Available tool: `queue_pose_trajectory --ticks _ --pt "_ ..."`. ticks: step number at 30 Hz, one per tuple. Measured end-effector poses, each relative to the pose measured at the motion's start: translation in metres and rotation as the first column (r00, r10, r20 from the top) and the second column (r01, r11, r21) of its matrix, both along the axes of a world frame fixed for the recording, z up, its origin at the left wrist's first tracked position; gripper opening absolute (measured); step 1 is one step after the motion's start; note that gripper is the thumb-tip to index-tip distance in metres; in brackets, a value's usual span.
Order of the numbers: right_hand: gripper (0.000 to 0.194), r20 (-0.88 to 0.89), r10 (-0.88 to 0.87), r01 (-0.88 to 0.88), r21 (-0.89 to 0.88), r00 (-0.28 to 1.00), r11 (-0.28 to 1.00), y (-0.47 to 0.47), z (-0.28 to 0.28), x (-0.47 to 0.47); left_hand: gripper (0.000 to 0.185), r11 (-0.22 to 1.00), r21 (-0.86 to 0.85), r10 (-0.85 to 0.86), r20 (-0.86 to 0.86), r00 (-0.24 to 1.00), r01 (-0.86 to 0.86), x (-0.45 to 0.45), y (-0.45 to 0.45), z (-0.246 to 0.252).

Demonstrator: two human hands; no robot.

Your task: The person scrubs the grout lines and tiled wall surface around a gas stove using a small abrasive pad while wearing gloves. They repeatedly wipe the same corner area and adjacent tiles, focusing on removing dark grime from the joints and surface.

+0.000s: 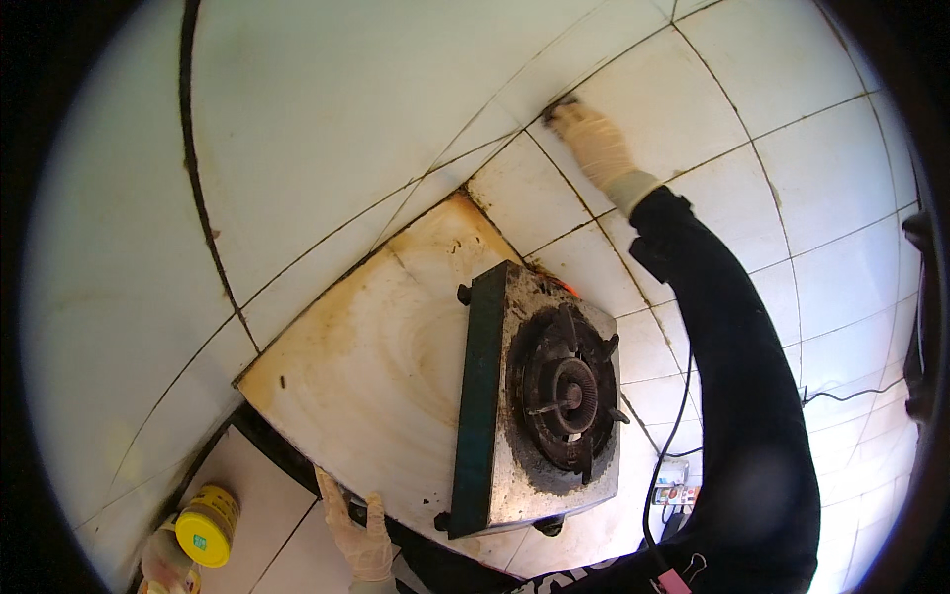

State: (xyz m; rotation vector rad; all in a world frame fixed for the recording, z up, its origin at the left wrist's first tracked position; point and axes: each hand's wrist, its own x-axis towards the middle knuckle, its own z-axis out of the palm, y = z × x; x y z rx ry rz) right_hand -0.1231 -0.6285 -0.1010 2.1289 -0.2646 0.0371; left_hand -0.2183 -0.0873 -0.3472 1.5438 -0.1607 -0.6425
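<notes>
My right hand [594, 141], in a pale translucent glove and a black sleeve, presses a dark scrubbing pad [558, 109] against the white wall tiles beside a grout line, at the upper middle. The hand is slightly blurred. My left hand [360, 538], gloved alike, rests at the near edge of the stained white counter slab [349, 371], thumb and fingers apart, nothing seen in it. Between the hands a single-burner gas stove [545, 408] with a sooty burner stands tilted up on its side on the slab. Brown stains and residue mark the slab.
A jar with a yellow lid [204, 540] and a clear plastic container [165, 557] stand at the lower left. A dark gap [274, 445] runs below the slab's edge. A black cable [679, 423] hangs by my right sleeve. Small packaged items [674, 494] lie at the lower right.
</notes>
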Motion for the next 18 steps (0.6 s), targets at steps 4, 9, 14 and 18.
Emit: queue_pose_trajectory --ticks 4,9,14,18 --pt "0.027 -0.095 -0.081 0.088 0.076 0.992 0.993 0.001 -0.054 0.011 0.078 1.000 -0.006 -0.013 0.003 1.000 0.013 0.002 0.004 0.000" --pt "0.026 0.187 0.094 -0.089 -0.033 0.978 0.995 -0.023 0.010 0.010 0.072 1.000 -0.029 0.011 0.031 0.999 -0.010 0.000 0.002 0.000" --pt "0.027 0.110 -0.017 0.013 0.039 0.994 0.999 -0.015 -0.008 0.006 0.072 1.000 -0.020 0.014 0.006 1.000 -0.014 0.000 0.001 -0.002" --pt "0.029 -0.211 -0.040 0.072 0.145 0.977 0.987 -0.005 -0.086 0.007 0.073 0.997 -0.069 0.021 -0.042 0.999 -0.024 0.001 0.001 -0.002"
